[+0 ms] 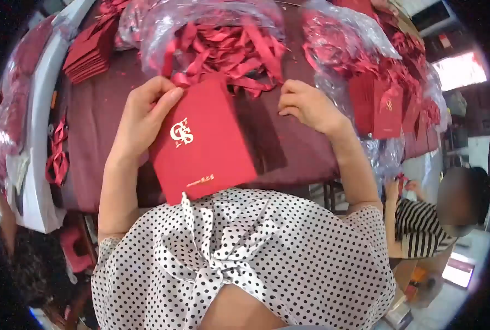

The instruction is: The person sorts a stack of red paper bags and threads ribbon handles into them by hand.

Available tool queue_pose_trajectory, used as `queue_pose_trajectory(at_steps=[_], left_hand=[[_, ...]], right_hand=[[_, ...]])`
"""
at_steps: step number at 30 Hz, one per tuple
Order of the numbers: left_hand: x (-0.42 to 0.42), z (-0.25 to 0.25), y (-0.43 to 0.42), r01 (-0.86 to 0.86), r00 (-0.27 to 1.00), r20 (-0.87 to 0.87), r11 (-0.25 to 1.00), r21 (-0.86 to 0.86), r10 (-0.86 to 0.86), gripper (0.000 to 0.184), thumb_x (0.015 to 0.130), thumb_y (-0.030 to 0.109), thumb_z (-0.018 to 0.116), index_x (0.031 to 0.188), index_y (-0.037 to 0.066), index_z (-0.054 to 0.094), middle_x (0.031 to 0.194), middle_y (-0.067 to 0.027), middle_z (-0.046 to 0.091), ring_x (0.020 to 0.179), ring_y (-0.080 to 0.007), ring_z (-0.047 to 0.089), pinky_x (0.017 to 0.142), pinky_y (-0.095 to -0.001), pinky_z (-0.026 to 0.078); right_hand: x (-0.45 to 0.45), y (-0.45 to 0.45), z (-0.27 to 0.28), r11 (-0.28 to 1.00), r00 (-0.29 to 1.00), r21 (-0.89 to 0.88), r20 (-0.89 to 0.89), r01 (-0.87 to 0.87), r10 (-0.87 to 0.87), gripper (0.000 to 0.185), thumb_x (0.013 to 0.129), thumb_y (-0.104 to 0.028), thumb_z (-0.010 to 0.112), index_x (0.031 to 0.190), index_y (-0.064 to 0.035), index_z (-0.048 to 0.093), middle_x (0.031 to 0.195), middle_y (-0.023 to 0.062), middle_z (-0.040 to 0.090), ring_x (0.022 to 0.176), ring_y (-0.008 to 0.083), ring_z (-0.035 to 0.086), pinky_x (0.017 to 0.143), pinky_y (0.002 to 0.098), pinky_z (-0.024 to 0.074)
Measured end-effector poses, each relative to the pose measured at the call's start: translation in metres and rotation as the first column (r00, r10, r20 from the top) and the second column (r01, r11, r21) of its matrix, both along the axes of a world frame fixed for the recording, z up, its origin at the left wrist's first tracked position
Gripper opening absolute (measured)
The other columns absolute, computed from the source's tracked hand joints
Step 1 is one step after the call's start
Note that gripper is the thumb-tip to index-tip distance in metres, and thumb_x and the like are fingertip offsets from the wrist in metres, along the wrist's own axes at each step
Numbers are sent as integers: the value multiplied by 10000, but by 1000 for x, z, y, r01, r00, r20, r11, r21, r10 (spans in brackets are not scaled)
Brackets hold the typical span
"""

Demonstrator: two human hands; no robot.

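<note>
A red paper bag [203, 143] with a gold logo hangs tilted in front of my body. My left hand [152, 107] pinches its upper left corner, near a red ribbon. To the right, my right hand [309, 104] is closed, with its thumb and index finger at the end of a red ribbon [269, 55]. That ribbon runs up toward a heap of red ribbons [223, 49] in clear plastic beyond the bag.
Stacked red bags [90, 55] lie at the back left. More red bags [388, 110] and plastic wrap [344, 27] are at the right. A person in a striped top [421, 225] sits at the right; another person [36, 269] is at the lower left.
</note>
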State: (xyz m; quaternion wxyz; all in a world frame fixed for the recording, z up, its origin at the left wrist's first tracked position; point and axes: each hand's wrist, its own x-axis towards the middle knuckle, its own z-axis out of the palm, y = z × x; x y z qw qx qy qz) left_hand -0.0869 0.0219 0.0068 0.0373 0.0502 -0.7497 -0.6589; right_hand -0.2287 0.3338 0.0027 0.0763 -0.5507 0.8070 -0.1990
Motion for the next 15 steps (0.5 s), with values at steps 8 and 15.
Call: queue_pose_trajectory(at_steps=[8, 15], left_hand=[[-4, 3, 1, -208, 963, -251, 853, -479, 94, 190, 861, 166, 612, 858, -22, 589, 788, -150, 595, 755, -291, 572, 682, -358, 447], [-1, 4, 4, -9, 978, -196, 919, -393, -74, 169, 873, 146, 582, 868, -23, 573, 758, -145, 584, 705, -239, 562, 661, -339, 440]], right_hand=[[10, -24, -3, 995, 997, -65, -9, 80, -81, 98, 830, -31, 592, 912, -12, 542, 862, 102, 532, 786, 221, 556, 690, 315, 451], [54, -100, 46, 901, 879, -339, 468, 271, -89, 138, 895, -110, 590, 988, -14, 558, 770, 63, 620, 697, 108, 587, 650, 259, 482]])
